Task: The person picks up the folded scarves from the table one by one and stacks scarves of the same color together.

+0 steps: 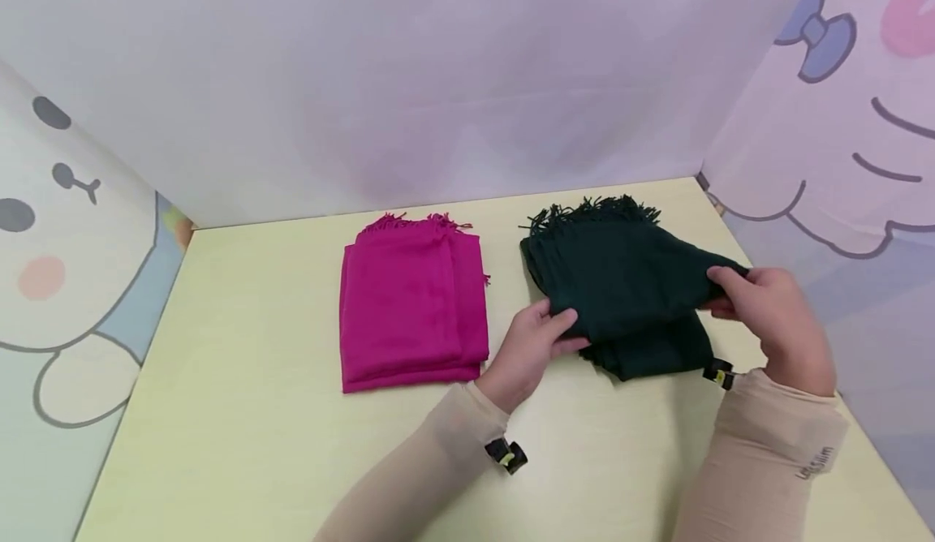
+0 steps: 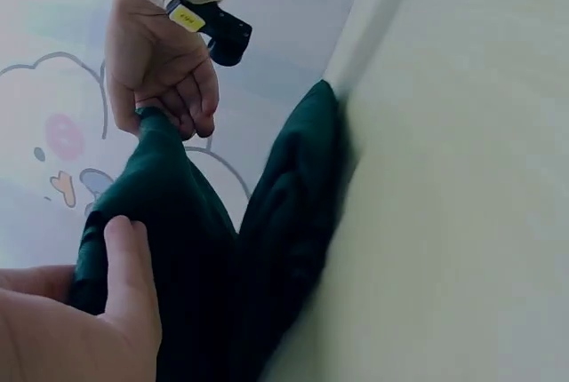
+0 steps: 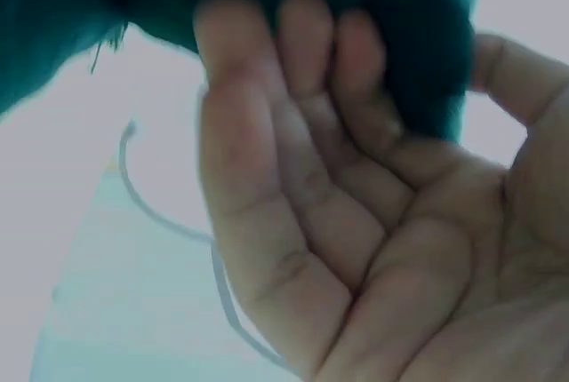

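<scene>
A dark green scarf (image 1: 621, 274) with a fringe at its far end lies folded at the right of the table, its upper layer lifted at the near side. My left hand (image 1: 527, 350) pinches the near left corner between thumb and fingers. At the right corner, my right hand (image 1: 774, 311) grips the cloth, thumb on top and fingers beneath. In the left wrist view the lifted layer (image 2: 169, 187) stands apart from the lower fold (image 2: 293, 187). The right wrist view shows the fingers (image 3: 307, 44) under the green cloth (image 3: 418, 9).
A folded magenta scarf (image 1: 402, 307), fringe toward the back, lies left of the green one on the pale yellow table (image 1: 241, 380). A pale wall (image 1: 409, 79) rises behind the table. Cartoon-printed panels (image 1: 66, 225) flank both sides.
</scene>
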A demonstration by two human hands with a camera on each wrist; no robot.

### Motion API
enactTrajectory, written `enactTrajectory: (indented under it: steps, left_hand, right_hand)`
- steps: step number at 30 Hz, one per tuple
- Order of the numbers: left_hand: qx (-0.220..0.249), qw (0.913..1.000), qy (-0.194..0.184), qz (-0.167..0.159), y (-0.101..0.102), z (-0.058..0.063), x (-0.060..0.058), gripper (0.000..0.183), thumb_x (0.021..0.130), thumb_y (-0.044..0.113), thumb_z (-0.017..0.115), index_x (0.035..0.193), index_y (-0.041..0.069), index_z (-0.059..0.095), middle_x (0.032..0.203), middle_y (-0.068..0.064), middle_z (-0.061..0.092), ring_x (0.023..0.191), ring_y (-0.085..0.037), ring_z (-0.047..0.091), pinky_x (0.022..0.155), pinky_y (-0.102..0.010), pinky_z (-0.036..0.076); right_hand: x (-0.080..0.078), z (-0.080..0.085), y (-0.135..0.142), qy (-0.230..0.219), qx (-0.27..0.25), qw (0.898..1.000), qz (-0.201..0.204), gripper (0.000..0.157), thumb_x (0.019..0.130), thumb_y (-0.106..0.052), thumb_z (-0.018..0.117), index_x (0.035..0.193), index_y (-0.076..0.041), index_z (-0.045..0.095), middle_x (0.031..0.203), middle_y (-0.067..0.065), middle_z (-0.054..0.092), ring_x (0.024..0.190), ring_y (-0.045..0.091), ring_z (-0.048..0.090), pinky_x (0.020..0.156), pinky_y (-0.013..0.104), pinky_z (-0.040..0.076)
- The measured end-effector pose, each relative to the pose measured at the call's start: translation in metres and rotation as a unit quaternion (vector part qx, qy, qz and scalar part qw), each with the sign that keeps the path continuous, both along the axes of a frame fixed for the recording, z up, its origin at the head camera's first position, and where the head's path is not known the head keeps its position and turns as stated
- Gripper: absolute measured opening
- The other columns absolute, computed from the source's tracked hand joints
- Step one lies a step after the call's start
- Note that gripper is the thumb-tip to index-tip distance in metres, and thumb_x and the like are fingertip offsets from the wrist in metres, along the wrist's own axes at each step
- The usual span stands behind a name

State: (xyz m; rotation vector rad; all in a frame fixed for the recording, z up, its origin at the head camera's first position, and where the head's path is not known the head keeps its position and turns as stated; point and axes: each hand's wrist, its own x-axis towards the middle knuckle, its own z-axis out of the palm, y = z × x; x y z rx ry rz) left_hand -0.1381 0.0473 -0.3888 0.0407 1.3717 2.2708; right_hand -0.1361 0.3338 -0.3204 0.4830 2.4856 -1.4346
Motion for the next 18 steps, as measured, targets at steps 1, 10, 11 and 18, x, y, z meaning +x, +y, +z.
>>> enactTrajectory:
  steps: [1,10,11,18]
  left_hand:
    - [0.000,1.0000,-0.004,-0.002,0.000,-0.003,0.003,0.034,0.094,0.013,0.057,0.128,0.009,0.052,0.123,-0.005,0.059,0.096,-0.026,0.067,0.085,-0.035,0.053]
    - [-0.109,0.9914,0.052,-0.050,-0.012,-0.014,0.012,0.047,0.092,0.007,0.058,0.131,0.031,0.050,0.104,-0.011,0.056,0.091,-0.035,0.065,0.083,-0.040,0.054]
    - [-0.134,0.9864,0.062,-0.072,-0.015,-0.013,0.012,0.036,0.092,0.010,0.058,0.125,0.026,0.056,0.103,-0.010,0.057,0.091,-0.036,0.065,0.084,-0.039,0.054]
    - [-0.366,0.8871,0.220,-0.175,-0.027,-0.005,0.009,0.031,0.095,0.035,0.053,0.125,0.030,0.059,0.069,0.002,0.058,0.068,-0.011,0.056,0.069,-0.026,0.047]
  right_hand:
    - [0.001,0.002,0.002,-0.009,0.039,0.999,0.024,0.065,0.093,-0.058,0.041,0.112,0.003,0.053,0.079,-0.005,0.071,0.075,0.001,0.066,0.099,0.059,0.031]
    - [0.000,-0.008,0.003,-0.024,0.183,0.969,0.166,0.053,0.096,-0.046,0.044,0.091,0.000,0.069,0.080,0.005,0.071,0.077,0.017,0.065,0.071,0.030,0.047]
    - [0.000,-0.010,0.002,-0.030,0.186,0.966,0.174,0.051,0.096,-0.044,0.045,0.089,0.000,0.069,0.078,0.004,0.071,0.076,0.018,0.065,0.069,0.029,0.048]
    - [0.003,-0.013,0.006,-0.061,0.211,0.956,0.192,0.049,0.094,-0.045,0.051,0.076,-0.001,0.061,0.075,0.003,0.068,0.070,0.019,0.062,0.063,0.030,0.044]
